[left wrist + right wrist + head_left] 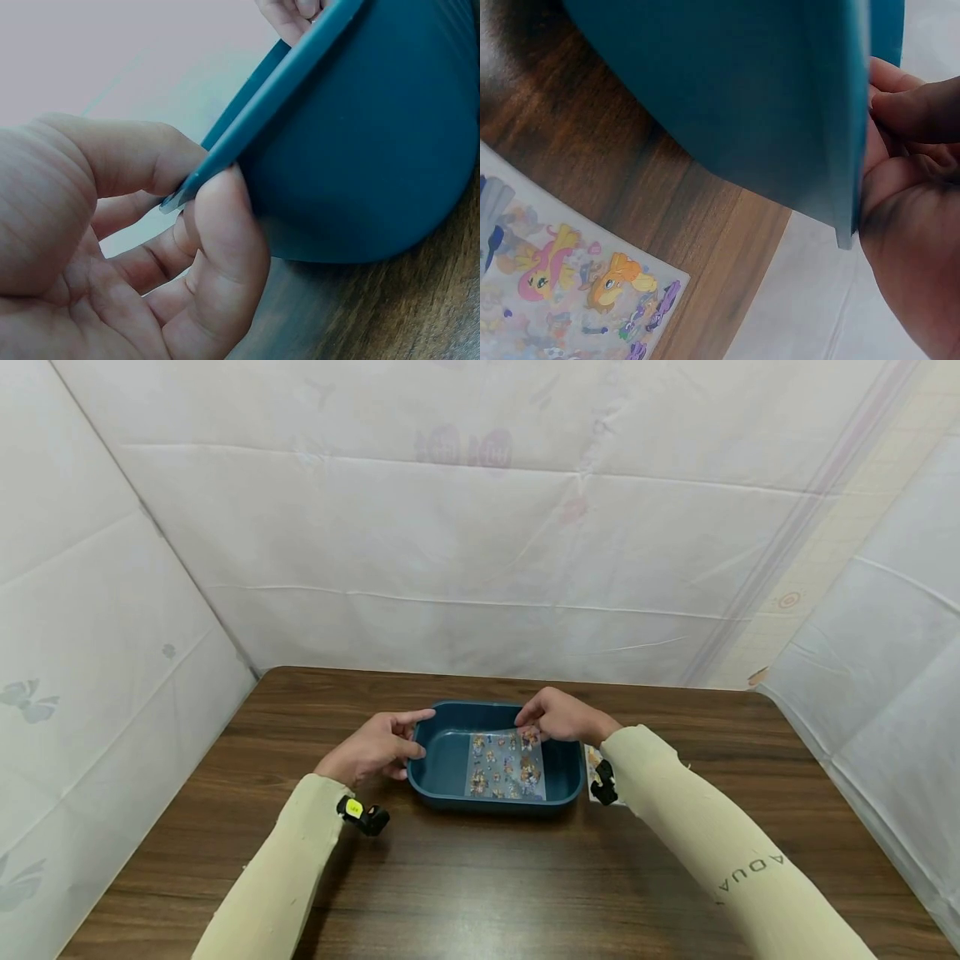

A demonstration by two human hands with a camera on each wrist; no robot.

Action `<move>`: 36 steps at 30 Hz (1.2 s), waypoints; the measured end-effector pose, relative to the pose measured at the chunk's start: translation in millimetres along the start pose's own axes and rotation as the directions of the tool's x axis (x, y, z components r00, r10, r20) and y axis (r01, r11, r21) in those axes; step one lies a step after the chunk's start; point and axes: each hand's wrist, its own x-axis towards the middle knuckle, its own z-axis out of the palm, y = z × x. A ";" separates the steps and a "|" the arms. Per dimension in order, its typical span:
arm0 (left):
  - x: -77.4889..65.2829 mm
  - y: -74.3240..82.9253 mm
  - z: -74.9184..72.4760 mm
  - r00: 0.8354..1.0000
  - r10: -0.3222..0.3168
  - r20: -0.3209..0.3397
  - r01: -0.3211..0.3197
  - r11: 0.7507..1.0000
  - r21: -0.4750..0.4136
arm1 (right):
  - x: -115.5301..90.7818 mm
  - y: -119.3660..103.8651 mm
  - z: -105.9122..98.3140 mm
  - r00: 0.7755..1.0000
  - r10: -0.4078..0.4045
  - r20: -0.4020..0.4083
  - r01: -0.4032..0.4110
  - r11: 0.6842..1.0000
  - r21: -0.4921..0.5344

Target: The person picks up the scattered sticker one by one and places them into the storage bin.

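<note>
A dark teal plastic basin [444, 768] with rounded corners stands on the table. A clear sticker sheet [507, 768] with small colourful cartoon figures lies in it, right of the middle. My left hand [377, 747] holds the basin's left rim; in the left wrist view the thumb and a finger pinch the rim [259, 112]. Over the right rim reaches my right hand [562, 717], its curled fingers at the sheet's upper right corner, pinching it. In the right wrist view the basin wall hides the sheet and part of the fingertips [892, 75].
Another sticker sheet [592, 277], with cartoon ponies, lies on the table just right of the basin, partly under the right wrist in the head view. The brown wooden table [480, 885] meets white sheeted walls [450, 543] at the back and sides.
</note>
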 end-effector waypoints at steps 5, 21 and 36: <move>0.1 0.0 0.9 1.000 -0.001 -0.002 0.001 1.000 -0.001 | 2.0 3.2 0.8 1.000 -0.024 0.004 0.024 0.999 -0.042; 0.1 0.0 2.0 1.000 -0.005 0.009 0.005 1.000 -0.012 | 1.1 -0.8 3.0 0.998 -0.053 0.027 0.058 0.971 -0.232; -0.5 1.5 2.6 1.000 -0.010 0.009 0.011 1.000 -0.015 | -0.5 -7.8 3.1 0.999 0.017 0.038 -0.004 0.950 -0.312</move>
